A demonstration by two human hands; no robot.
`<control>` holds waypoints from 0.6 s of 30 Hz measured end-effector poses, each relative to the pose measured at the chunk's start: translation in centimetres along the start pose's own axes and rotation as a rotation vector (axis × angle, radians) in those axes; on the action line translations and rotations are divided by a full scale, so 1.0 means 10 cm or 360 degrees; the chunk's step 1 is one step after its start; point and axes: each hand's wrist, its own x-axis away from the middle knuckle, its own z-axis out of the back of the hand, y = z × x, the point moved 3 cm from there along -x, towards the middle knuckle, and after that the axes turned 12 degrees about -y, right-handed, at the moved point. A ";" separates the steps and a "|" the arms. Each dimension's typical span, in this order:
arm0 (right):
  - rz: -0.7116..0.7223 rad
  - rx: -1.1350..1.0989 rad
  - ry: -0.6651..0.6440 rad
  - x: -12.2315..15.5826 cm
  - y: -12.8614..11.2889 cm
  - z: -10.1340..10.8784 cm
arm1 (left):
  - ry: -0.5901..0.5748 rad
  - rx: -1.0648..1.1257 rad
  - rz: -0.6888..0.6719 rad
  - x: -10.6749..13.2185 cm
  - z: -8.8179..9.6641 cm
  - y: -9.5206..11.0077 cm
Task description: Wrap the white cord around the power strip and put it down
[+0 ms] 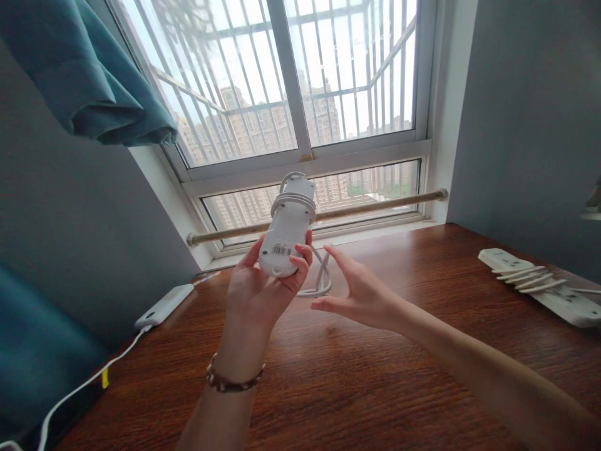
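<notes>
A white power strip [287, 228] is gripped in my left hand [263, 288], raised above the wooden table with its barcode-labelled underside facing me. Part of its white cord [295, 203] is wound round the far end of the strip. A loose loop of the same cord [320, 285] hangs down between my hands, near the table top. My right hand [359, 291] is just right of that loop, thumb and fingers spread apart, with nothing visible between them. A beaded bracelet circles my left wrist.
On the table [357, 388], a second power strip [539, 285] wrapped in cord lies at the right. A white device [164, 305] with a plugged-in cable sits at the left edge. A rail [380, 205] crosses the window [300, 94] behind; a blue curtain [94, 81] hangs upper left.
</notes>
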 end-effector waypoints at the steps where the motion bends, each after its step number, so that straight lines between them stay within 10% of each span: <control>1: 0.0020 0.0039 0.0025 0.01 -0.02 -0.02 | -0.0001 -0.0002 -0.0001 0.00 0.00 0.00; 18: -0.0127 -0.0562 0.0069 -0.04 0.13 -0.21 | 0.0068 0.0022 0.0009 0.04 -0.07 -0.18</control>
